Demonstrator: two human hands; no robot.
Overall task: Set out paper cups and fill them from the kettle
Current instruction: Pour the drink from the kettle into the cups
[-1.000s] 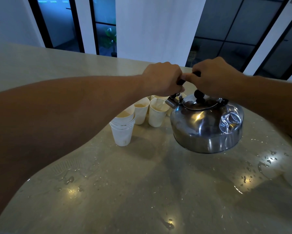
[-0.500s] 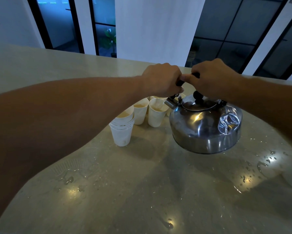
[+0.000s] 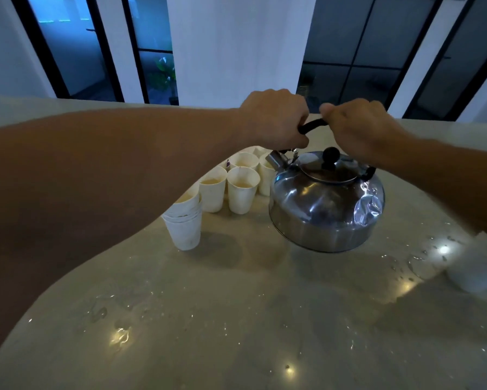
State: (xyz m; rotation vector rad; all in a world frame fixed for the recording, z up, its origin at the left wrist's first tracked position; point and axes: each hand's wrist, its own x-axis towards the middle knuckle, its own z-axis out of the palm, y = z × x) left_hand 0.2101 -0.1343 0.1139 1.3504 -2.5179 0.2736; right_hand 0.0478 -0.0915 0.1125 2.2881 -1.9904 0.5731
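Observation:
A dented steel kettle with a black lid knob hangs above the counter, tilted slightly with its spout toward the cups. My left hand and my right hand both grip its black handle from above. Left of the kettle stand several white paper cups holding pale liquid. In front of them stands a stack of nested paper cups, partly hidden by my left forearm.
The pale stone counter is wet with droplets and small puddles near the front and at the right. A white object lies at the right edge under my right arm. Dark windows and a white pillar stand beyond the far edge.
The kettle has lifted a little and tilted its spout toward the cups. My hands have slid slightly apart, showing more of the black handle between them.

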